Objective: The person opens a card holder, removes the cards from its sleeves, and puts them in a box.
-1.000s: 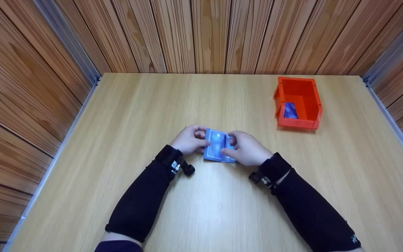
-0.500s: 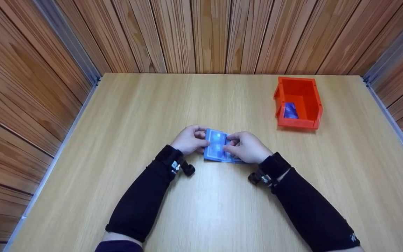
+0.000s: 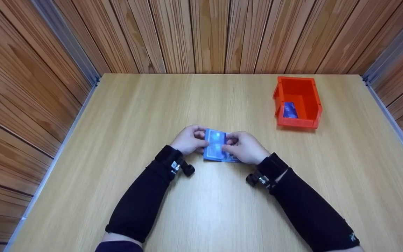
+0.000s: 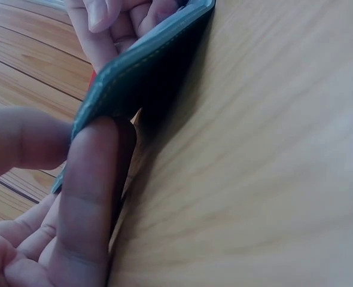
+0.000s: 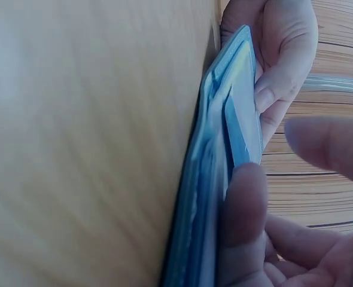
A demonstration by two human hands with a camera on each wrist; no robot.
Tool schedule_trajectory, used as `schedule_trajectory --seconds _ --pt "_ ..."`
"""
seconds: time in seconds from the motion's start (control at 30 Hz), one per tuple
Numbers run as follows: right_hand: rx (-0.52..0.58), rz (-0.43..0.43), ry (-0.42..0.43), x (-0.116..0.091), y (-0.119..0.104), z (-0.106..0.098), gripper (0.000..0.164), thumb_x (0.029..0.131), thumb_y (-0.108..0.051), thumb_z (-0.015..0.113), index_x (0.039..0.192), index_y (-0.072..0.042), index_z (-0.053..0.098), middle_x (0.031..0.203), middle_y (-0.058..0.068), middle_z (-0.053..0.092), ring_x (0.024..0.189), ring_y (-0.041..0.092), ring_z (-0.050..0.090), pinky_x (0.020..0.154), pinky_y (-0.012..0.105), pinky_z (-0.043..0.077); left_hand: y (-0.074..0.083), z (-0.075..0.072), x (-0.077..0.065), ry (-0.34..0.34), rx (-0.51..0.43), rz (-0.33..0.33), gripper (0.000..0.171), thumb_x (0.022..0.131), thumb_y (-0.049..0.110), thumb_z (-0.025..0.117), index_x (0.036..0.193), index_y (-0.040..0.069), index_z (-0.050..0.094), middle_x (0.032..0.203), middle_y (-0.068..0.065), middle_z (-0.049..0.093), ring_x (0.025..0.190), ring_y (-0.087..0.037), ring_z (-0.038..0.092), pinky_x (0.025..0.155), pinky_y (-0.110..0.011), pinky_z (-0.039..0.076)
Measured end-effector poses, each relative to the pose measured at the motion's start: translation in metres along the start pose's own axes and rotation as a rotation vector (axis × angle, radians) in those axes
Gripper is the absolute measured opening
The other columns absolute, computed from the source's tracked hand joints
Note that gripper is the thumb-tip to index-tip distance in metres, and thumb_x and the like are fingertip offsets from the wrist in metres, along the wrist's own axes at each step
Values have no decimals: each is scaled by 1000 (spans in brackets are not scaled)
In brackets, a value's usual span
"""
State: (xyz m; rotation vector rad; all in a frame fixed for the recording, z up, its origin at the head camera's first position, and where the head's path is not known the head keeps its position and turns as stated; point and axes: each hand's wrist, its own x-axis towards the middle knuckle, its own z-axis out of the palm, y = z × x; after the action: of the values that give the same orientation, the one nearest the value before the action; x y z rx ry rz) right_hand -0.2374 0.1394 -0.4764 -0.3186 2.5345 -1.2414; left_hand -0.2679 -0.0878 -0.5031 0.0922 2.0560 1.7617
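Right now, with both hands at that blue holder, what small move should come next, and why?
I'd probably ease the raised blue piece gently down with the right fingers: it stands up from the open blue holder, those fingers are right at it, and the left hand grips the opposite side. I can't tell whether it's flap or card.

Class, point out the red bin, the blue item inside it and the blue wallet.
Red bin (image 3: 297, 122), head view: front wall.
Blue item (image 3: 290, 110), head view: its middle.
Blue wallet (image 3: 215, 147), head view: left panel.
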Motion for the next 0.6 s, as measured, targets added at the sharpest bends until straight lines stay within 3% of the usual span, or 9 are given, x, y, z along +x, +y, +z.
schedule_trajectory --seconds 0.17,0.43,0.6 --pt "26 35 18 -1 -3 1 52 89 -24 73 131 1 57 105 8 66 76 12 62 65 25 54 0 0 0 -3 0 3 52 81 -6 71 130 2 54 91 -2 59 78 -18 65 64 -35 62" --pt "152 93 -35 3 0 4 59 90 -12 67 142 4 43 90 8 67 68 16 68 62 29 60 0 1 0 -5 36 7 51 82 -4 72 129 2 54 93 -3 62 79 -18 65 64 -34 62" --pt "230 106 -46 6 4 4 57 89 -5 67 140 4 44 88 9 64 67 16 66 62 29 61 -1 1 1 -4 34 14 51 82 -4 72 129 3 54 94 -3 64 79 -18 65 63 -34 61"
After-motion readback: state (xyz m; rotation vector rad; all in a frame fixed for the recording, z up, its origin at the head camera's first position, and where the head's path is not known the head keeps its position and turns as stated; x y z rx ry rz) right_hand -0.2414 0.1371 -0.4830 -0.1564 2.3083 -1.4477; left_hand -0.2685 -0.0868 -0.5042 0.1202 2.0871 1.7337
